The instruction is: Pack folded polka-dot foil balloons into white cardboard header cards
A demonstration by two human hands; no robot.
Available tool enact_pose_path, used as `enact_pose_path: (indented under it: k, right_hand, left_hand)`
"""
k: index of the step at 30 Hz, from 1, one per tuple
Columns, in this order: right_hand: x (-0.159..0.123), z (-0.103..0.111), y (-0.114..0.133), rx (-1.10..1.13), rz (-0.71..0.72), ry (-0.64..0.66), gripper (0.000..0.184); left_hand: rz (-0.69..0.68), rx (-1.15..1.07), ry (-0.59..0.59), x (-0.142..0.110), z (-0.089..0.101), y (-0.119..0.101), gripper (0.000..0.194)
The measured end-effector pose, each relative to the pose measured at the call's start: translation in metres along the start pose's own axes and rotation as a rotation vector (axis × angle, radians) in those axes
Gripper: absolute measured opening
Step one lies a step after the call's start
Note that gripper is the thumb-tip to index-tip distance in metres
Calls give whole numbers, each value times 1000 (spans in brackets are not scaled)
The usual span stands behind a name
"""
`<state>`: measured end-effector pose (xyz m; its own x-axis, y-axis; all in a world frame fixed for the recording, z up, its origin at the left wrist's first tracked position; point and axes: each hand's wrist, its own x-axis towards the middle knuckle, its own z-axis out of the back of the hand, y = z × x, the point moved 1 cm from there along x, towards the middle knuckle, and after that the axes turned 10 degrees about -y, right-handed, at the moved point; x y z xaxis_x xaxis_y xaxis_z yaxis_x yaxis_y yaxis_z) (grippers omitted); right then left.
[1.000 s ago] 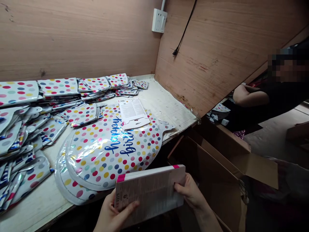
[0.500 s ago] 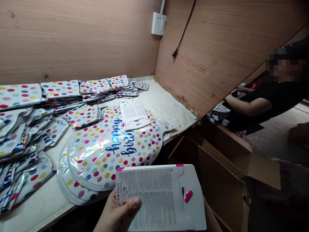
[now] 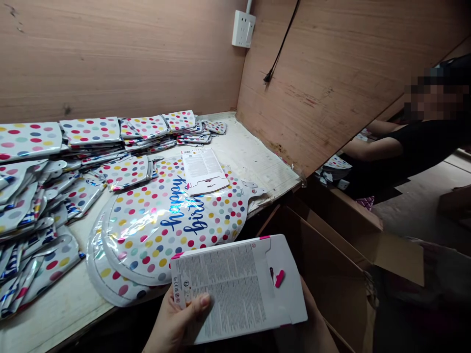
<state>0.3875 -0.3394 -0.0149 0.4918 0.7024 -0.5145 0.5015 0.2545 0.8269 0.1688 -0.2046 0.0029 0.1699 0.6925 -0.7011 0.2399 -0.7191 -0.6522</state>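
Since the frame half a second ago, the flat white cardboard packet with grey print and bright pink edge patches [image 3: 228, 289] has shifted slightly up and left; a second ago, the right thumb pressed its face, and now that thumb is out of sight.

The packet is at the lower middle of the frame, tilted with its right end higher, its printed side up. Near its right end, a pink patch shows beside a dark slit.

The left hand [image 3: 178, 314] grips the packet's lower left corner, thumb across the print. The right hand [image 3: 310, 306] is mostly hidden behind the packet's right end, so I cannot tell how its fingers stand.

Beyond the packet, at the centre, rounded flat foil pieces, white with multicoloured dots and blue lettering [image 3: 154, 215], lie overlapping on the pale, worn desk [image 3: 253, 142]. A white printed card with a cut-out slot [image 3: 204, 171] rests on the top piece, partly covering its second word.

Folded dotted foil packets [image 3: 90, 131] line the desk's back at the upper left, and a loose heap of similar folded foil pieces [image 3: 22, 211] fills the left edge. An open brown cardboard box [image 3: 316, 274] stands at the lower right; a co-worker in black clothing [image 3: 408, 152] is at the far right.
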Motion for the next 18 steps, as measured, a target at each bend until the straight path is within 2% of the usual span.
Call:
enact_pose_path:
  k: [4, 7, 9, 13, 18]
  right_hand:
    - [21, -22, 24, 91, -102, 33, 51]
    - [25, -20, 31, 129, -57, 140, 64]
    - [25, -15, 32, 47, -8, 183, 61]
    - [28, -11, 29, -148, 42, 153, 38]
    - [40, -15, 19, -176, 109, 62, 43]
  left_hand:
    - [14, 62, -42, 4, 4, -7, 58]
    - [-12, 105, -45, 7, 4, -8, 64]
    - [-39, 132, -44, 8, 4, -6, 66]
    - [-129, 201, -51, 9, 3, -1, 62]
    - [-297, 331, -2, 5, 1, -2, 46]
